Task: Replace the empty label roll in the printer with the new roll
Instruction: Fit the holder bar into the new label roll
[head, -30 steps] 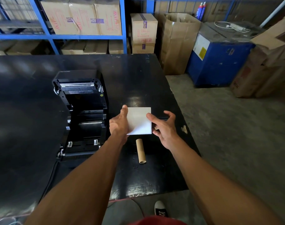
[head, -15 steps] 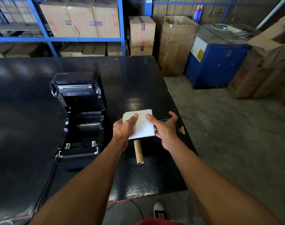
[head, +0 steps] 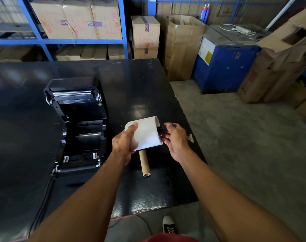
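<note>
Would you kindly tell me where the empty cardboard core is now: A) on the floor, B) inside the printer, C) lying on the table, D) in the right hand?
C: the cardboard core lies on the black table beside the open printer, partly hidden behind the white roll that the left hand holds.

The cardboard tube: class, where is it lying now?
In the head view, the cardboard tube lies on the black table, right of the open printer and just nearer the person than the white label roll in the left hand.

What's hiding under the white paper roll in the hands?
A brown cardboard tube lies on the black table below the white label roll; the roll covers the tube's far end.
</note>
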Available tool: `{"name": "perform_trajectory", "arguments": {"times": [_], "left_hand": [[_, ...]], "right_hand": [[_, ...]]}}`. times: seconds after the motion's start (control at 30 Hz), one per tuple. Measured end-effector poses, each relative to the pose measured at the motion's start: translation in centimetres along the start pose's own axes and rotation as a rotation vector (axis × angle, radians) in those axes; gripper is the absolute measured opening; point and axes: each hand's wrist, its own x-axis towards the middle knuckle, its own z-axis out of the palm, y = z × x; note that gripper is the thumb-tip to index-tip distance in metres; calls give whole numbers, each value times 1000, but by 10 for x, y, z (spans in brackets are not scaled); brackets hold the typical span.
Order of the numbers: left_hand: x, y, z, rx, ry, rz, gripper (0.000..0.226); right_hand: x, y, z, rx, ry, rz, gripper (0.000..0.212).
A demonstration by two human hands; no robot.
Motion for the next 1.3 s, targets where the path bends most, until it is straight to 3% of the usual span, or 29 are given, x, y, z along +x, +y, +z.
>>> {"name": "perform_trajectory", "arguments": {"times": [0.1, 0.2, 0.3, 0.43, 0.53, 0.73, 1.1, 1.3], "left_hand": [[-1, -2, -3, -55, -3, -25, 32], [-2, -3, -5, -146, -57, -60, 48], [-3, 1, -4, -189, -83, -71, 55], [0, 7, -4, -160, -58, -60, 51], [4, 10, -3, -118, -11, -33, 37], [8, 13, -3, -22, 29, -3, 31], [5, 11, -18, 124, 39, -52, 46], [7, 13, -22, 206, 33, -64, 42]], "right_hand": [[0, -2, -1, -170, 5, -103, 6], [-1, -5, 9, -308, 3, -177, 10], [0, -11, 16, -330, -43, -115, 22], [3, -12, 10, -384, -19, -261, 11], [4, -8, 13, -349, 20, -294, 23], [7, -3, 14, -321, 10, -194, 36], [6, 11, 16, -363, 16, -98, 19], [7, 16, 15, -314, -7, -64, 30]]}}
